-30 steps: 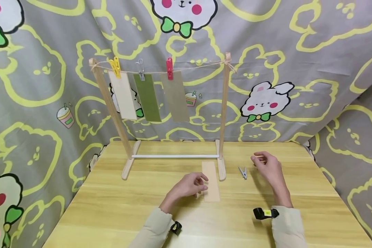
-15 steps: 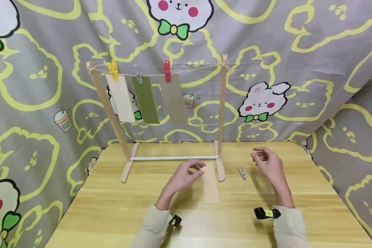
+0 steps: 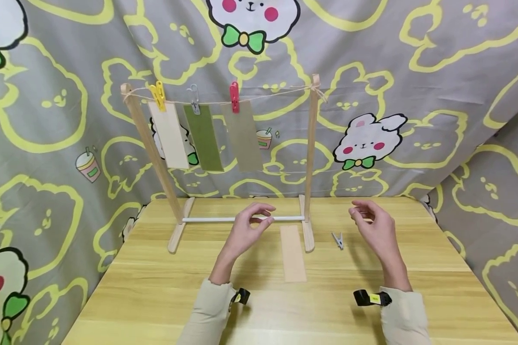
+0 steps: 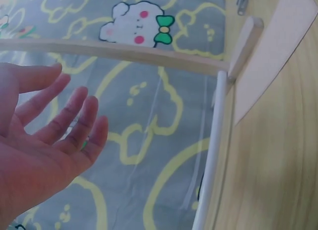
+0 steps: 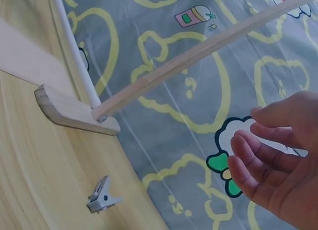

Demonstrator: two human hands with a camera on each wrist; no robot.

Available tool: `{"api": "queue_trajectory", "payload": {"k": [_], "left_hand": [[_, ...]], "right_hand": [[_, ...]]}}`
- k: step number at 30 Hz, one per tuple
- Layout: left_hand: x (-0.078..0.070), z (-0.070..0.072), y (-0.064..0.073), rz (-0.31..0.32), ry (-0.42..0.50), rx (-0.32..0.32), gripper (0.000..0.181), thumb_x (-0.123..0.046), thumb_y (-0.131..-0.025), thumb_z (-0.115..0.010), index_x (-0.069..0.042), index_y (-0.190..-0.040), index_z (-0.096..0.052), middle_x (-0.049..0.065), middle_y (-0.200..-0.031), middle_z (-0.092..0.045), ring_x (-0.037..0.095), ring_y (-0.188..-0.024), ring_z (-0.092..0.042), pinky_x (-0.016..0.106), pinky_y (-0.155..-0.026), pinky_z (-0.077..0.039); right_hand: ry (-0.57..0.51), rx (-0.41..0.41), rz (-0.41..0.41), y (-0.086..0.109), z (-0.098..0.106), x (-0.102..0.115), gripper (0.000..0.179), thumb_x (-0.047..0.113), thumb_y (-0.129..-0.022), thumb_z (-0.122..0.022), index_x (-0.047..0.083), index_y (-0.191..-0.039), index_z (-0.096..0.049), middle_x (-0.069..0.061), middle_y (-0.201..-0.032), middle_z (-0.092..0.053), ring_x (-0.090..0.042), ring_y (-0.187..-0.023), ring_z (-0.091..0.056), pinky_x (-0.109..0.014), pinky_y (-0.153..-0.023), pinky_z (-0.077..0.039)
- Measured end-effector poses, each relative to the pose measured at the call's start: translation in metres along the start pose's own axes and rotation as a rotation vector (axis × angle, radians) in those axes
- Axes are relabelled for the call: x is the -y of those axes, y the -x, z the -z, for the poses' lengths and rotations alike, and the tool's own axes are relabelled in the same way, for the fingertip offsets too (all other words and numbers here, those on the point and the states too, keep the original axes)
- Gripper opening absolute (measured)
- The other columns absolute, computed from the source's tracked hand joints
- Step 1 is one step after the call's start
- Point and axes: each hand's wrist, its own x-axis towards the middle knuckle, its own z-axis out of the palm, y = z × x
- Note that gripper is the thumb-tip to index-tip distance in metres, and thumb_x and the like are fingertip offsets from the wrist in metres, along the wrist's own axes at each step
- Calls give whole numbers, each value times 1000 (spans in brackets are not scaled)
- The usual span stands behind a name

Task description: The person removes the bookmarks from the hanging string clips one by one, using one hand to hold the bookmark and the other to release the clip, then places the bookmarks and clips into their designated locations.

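My left hand (image 3: 247,231) is raised over the table in front of the rack's white bar (image 3: 211,220), its fingers loosely bent around nothing. To its right a pale peach paper strip (image 3: 293,254) lies flat on the table. My right hand (image 3: 375,227) hovers past a grey clothespin (image 3: 338,240) lying on the table, and it holds nothing either. In the right wrist view the clothespin (image 5: 103,195) sits well apart from the relaxed fingers (image 5: 253,165). The left wrist view shows the left palm (image 4: 44,160) with bare, spread fingers.
A wooden rack post (image 3: 311,148) carries one end of a string. From it hang a cream strip (image 3: 169,136) under a yellow clothespin (image 3: 158,96), a green strip (image 3: 204,139) under a grey one, and a grey-brown strip (image 3: 242,136) under a red one. A patterned curtain (image 3: 367,52) stands behind.
My left hand has lifted off the peach strip and moved up and left, toward the white bar. The strip stays in place, and my right hand has barely moved.
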Motion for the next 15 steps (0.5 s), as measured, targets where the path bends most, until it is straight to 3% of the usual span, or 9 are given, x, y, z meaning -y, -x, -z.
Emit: {"api": "queue_trajectory", "payload": {"k": [9, 15], "left_hand": [[-9, 5, 2, 6, 20, -32, 24, 0, -96, -70, 1, -120, -70, 20, -121, -67, 37, -106, -66, 58, -88, -55], [-36, 12, 5, 14, 29, -33, 22, 5, -96, -66, 5, -118, -68, 26, -120, -66, 40, -105, -65, 57, -88, -54]], "right_hand": [[7, -42, 40, 0, 2, 12, 27, 21, -101, -68, 3, -120, -70, -12, -103, -72, 6, -88, -59, -5, -75, -49], [11, -64, 70, 1, 5, 18, 27, 21, -101, -67, 3, -121, -70, -11, -103, -72, 8, -89, -59, -5, -75, -48]]}}
